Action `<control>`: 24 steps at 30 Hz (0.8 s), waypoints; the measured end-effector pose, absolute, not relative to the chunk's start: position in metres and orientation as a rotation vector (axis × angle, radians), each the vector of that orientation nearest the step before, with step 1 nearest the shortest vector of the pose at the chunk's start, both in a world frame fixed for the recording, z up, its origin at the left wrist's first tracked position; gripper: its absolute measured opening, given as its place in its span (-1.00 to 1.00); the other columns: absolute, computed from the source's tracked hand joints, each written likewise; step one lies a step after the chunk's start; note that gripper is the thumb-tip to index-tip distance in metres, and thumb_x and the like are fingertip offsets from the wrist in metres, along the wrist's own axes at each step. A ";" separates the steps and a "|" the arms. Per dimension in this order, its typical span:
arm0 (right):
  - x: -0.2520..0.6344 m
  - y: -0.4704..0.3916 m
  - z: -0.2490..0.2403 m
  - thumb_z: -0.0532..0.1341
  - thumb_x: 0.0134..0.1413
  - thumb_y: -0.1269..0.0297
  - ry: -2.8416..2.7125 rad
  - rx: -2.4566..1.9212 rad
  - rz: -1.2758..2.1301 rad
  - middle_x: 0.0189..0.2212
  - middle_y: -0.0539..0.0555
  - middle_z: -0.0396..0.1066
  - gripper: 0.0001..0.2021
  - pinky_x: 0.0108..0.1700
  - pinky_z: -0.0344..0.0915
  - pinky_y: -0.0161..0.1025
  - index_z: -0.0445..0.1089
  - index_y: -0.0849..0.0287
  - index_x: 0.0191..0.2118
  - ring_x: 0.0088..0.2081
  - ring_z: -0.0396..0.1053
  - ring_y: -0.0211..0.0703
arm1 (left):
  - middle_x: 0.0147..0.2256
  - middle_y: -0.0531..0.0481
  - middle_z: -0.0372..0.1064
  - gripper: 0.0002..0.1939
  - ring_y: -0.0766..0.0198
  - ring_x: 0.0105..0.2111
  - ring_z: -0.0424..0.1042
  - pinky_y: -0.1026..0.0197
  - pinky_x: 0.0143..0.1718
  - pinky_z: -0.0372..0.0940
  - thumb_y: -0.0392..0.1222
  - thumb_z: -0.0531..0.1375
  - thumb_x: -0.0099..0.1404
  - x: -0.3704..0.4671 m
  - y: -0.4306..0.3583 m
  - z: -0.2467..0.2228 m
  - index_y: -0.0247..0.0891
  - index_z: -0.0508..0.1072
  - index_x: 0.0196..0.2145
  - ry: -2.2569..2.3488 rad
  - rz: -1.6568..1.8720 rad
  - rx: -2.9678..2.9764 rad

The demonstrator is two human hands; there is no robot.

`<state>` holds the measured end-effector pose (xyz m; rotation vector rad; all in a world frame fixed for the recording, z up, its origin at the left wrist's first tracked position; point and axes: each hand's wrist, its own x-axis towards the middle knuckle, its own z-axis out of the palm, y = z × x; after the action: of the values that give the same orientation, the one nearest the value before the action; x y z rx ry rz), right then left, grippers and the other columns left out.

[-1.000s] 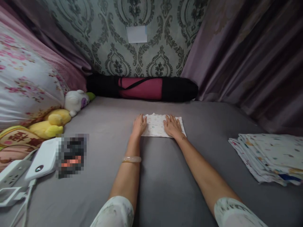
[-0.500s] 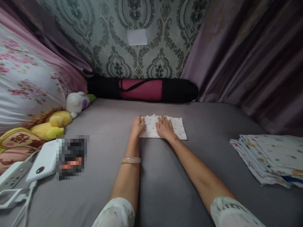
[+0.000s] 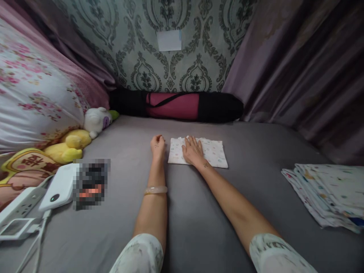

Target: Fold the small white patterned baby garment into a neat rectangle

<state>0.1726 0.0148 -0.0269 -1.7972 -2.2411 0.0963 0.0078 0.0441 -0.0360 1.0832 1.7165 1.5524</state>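
Grey smooth bedsheet [image 3: 199,212], damask wallpaper beyond. Right hand [image 3: 193,151] flat, spread on folded printed cloth [image 3: 212,153]; left hand [image 3: 157,145] curled, empty, just beside.

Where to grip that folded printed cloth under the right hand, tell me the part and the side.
Probably the right-hand edge of the folded printed cloth, coming from the right. It lies flat on the grey bedsheet; the right hand presses its left half, and the left hand rests curled on the sheet beside its left edge. The right side is bare, so fingers can slide under.
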 end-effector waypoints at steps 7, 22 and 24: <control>0.160 0.018 -0.038 -0.17 0.35 0.15 -2.263 -1.756 0.123 0.34 0.26 -0.03 -0.44 0.32 -0.30 0.08 0.06 0.35 0.32 0.37 -0.18 0.04 | -0.12 -0.21 0.46 -0.76 0.29 -0.25 0.53 0.31 -0.33 0.36 -0.27 0.02 0.32 0.005 0.038 -0.026 -0.29 0.38 -0.10 1.583 1.575 0.687; 0.138 0.015 -0.031 -0.13 0.34 0.16 -2.267 -1.729 0.140 0.33 0.26 0.00 -0.45 0.31 -0.28 0.07 0.08 0.36 0.31 0.35 -0.13 0.07 | -0.14 -0.21 0.48 -0.78 0.27 -0.24 0.54 0.36 -0.39 0.34 -0.32 0.03 0.31 0.001 0.035 -0.023 -0.30 0.37 -0.12 1.522 1.618 0.555; 0.135 0.015 -0.028 -0.13 0.33 0.18 -2.266 -1.734 0.149 0.33 0.27 0.01 -0.46 0.31 -0.29 0.09 0.09 0.37 0.31 0.35 -0.13 0.08 | -0.15 -0.20 0.48 -0.78 0.27 -0.24 0.54 0.35 -0.37 0.35 -0.33 0.04 0.29 0.002 0.036 -0.023 -0.30 0.37 -0.12 1.523 1.619 0.555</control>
<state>0.1354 0.0151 -0.0283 -1.7344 -2.2663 0.1489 0.0016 0.0356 -0.0229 0.5545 1.5232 1.6188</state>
